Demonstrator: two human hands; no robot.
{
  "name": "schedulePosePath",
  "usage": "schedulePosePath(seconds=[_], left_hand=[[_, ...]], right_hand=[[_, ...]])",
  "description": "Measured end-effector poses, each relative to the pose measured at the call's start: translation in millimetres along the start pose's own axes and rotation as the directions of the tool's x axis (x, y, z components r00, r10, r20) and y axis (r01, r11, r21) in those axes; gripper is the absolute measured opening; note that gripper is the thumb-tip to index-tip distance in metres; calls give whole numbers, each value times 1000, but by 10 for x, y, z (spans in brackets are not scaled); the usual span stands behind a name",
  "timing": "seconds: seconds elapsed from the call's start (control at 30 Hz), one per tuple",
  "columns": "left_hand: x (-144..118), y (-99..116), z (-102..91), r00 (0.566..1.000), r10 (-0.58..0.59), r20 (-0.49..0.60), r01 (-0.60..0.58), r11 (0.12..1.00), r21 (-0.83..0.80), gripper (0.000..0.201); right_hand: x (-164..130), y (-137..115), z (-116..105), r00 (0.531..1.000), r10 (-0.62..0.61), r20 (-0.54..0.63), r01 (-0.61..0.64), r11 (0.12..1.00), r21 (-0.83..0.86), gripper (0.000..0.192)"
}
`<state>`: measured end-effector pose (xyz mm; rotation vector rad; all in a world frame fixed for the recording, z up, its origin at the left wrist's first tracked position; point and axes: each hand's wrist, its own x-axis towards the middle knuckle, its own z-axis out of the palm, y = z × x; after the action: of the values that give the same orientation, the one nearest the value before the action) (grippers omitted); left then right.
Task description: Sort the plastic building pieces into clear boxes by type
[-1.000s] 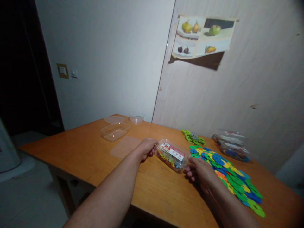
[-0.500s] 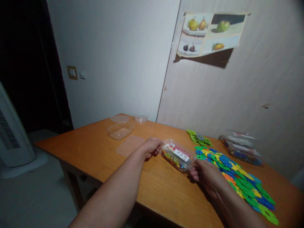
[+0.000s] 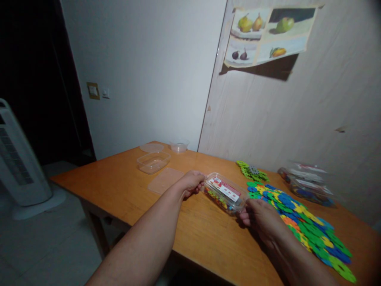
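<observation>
Since 1 second ago the head view has swung left, bringing a white fan point(image 3: 20, 159) into sight, while both hands have kept their hold on the box. Head view: the clear plastic box point(image 3: 225, 193) of coloured pieces sits on the wooden table point(image 3: 125, 186), just left of the flat spread of coloured pieces point(image 3: 300, 222). Left hand point(image 3: 192, 183) pinches its far-left end; right hand point(image 3: 260, 216) curls around the near-right end. It looks light, thin-walled and slippery, likely to flex, so the 2 short ends suit gripping. Its long axis runs from far left to near right, label up.
</observation>
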<state>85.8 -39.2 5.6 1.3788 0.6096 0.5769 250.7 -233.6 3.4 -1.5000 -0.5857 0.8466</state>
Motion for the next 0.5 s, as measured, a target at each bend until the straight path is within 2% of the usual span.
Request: schedulePosePath(seconds=[0.3, 0.5], left_hand=[[15, -2, 0, 1000, -4, -5, 4, 1000, -1, 19], [-31, 81, 34, 999, -41, -27, 41, 999, 6, 28]], right_hand=[[-28, -14, 33, 998, -45, 48, 44, 999, 9, 15], [-67, -130, 44, 995, -98, -16, 97, 995, -25, 13]])
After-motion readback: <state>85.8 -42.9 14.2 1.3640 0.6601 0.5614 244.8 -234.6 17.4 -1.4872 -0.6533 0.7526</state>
